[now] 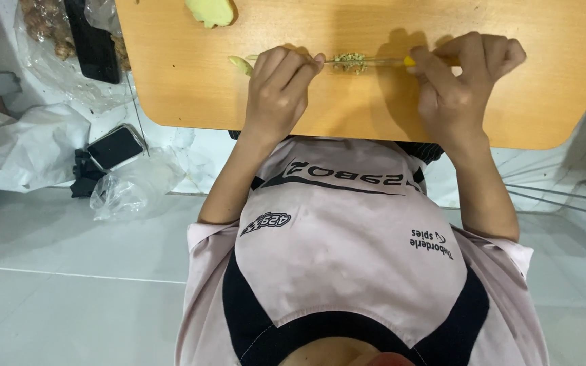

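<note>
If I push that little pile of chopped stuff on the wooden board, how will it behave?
The chopped pile looks like loose, fine bits, so it would probably scatter or smear, not slide whole. It seems light and perhaps moist, so some may cling to the knife blade lying against it or to the left hand.

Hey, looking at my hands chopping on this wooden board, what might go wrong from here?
1. The left hand has its fingertips right at the thin knife blade by the small heap of minced pale-green bits; a slip could nick them.
2. The light wooden board seems to overhang the tiled floor, so downward pressure near its edge might tip it.
3. The right hand grips a yellow-ended handle tightly, which may tire.
</note>
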